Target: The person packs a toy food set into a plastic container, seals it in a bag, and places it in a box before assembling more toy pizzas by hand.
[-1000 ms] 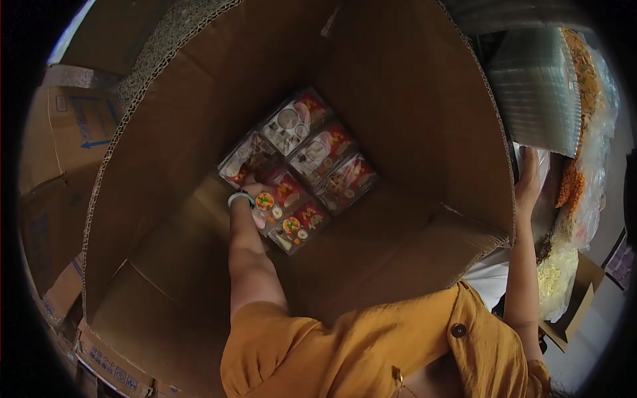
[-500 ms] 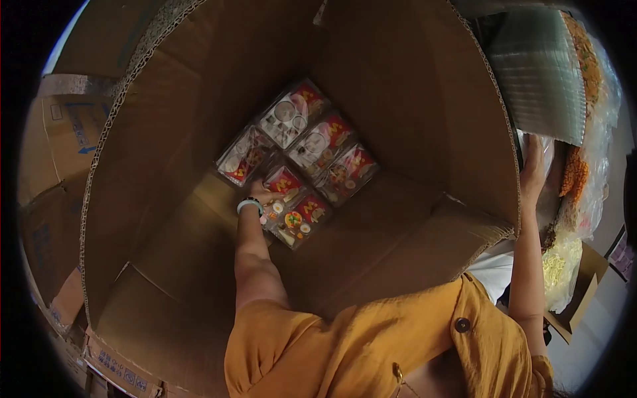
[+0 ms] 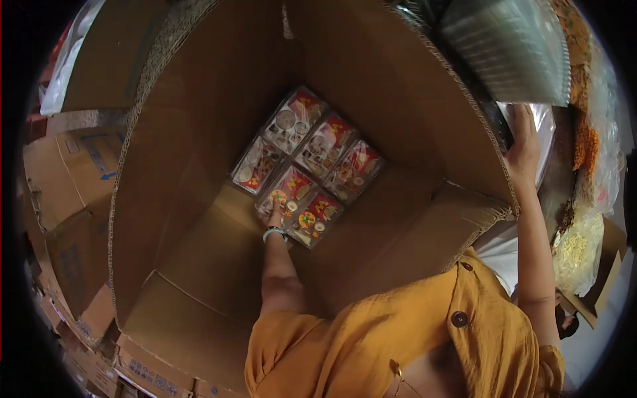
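My left hand [image 3: 271, 216] is inside a deep brown cardboard box [image 3: 212, 255]. Its fingers close on the lower-left edge of a clear plastic pack [image 3: 296, 180] with a red label and food pictures. Similar flat packs lie beside it in rows, among them one at the near corner [image 3: 318, 219] and one at the far corner [image 3: 293, 119]. Outside the box's right wall, my right hand [image 3: 523, 147] has its fingers stretched out against a glossy clear-and-white packet [image 3: 545, 132]. Part of that packet is hidden beneath clear ribbed plastic [image 3: 507, 50].
Closed cardboard cartons [image 3: 73, 176] stand along the left. To the right are bags with orange contents [image 3: 585, 149] and a bag of pale yellow strips [image 3: 576, 255]. An opened carton [image 3: 607, 278] sits at the lower right.
My left hand has drawn back from the middle of the packs to the lower-left edge of one. My right hand has moved farther up along the packets. The view has shifted slightly.
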`<move>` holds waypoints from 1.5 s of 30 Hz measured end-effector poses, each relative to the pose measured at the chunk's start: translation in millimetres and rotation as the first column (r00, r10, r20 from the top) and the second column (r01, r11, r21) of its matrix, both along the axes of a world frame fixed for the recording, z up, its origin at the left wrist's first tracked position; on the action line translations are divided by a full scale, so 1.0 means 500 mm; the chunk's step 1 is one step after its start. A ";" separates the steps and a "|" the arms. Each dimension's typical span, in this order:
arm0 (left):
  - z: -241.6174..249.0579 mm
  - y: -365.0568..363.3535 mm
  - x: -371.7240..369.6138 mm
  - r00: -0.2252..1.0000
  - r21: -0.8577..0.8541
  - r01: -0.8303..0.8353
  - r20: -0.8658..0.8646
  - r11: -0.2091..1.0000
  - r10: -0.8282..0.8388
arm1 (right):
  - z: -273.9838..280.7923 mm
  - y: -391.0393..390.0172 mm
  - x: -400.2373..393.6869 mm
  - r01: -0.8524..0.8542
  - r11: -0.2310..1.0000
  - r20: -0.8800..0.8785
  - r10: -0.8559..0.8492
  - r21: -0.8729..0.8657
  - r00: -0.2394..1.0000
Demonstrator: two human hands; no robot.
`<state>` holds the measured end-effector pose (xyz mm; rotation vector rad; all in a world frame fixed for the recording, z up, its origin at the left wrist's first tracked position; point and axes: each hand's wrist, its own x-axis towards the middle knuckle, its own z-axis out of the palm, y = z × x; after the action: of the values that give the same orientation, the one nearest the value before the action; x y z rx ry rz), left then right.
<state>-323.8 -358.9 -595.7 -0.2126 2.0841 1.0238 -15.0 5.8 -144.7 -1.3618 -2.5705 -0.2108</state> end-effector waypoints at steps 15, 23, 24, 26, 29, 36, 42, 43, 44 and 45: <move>0.469 0.297 0.027 0.308 -0.150 0.929 -0.194 0.338 -0.932 | 0.038 -0.016 -0.027 -0.111 0.985 -0.307 0.066 -0.130 0.949; 1.101 0.568 0.147 -0.084 0.061 0.863 -0.962 0.502 0.261 | 0.001 -0.006 0.003 -0.228 0.964 -0.689 0.073 -0.137 0.721; 1.148 0.599 0.146 -0.174 0.027 0.849 -0.929 0.528 0.327 | -0.002 -0.006 0.004 -0.243 0.963 -0.696 0.094 -0.118 0.712; 1.213 0.669 0.136 -0.251 0.005 0.821 -0.895 0.571 0.370 | 0.000 0.000 0.004 -0.196 0.950 -0.568 0.024 -0.244 0.823; 1.256 0.758 0.113 -0.287 -0.083 0.759 -0.933 0.646 0.218 | 0.046 -0.003 -0.027 -0.215 0.950 -0.428 0.102 -0.225 0.898; 1.289 0.815 0.072 -0.069 -0.056 0.757 -0.998 0.651 -0.006 | 0.052 -0.005 -0.040 -0.372 0.876 -0.484 0.193 -0.308 0.854; 1.332 0.827 0.062 0.103 -0.162 0.670 -0.946 0.724 -0.307 | 0.137 0.056 -0.015 -0.352 0.936 -0.711 0.242 -0.008 0.660; 1.339 0.830 0.058 0.147 -0.180 0.682 -0.916 0.709 -0.374 | 0.153 0.069 -0.015 -0.363 0.931 -0.710 0.276 0.031 0.648; 1.346 0.833 0.054 0.189 -0.196 0.695 -0.879 0.692 -0.438 | 0.168 0.082 -0.019 -0.371 0.928 -0.701 0.290 0.039 0.651; 1.348 0.842 0.045 0.188 -0.195 0.691 -0.881 0.696 -0.434 | 0.180 0.096 -0.026 -0.375 0.926 -0.702 0.296 0.044 0.647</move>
<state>-301.2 62.0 78.1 1.5329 2.4945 0.9434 -28.1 53.7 -54.5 -0.7298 -2.1073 0.4431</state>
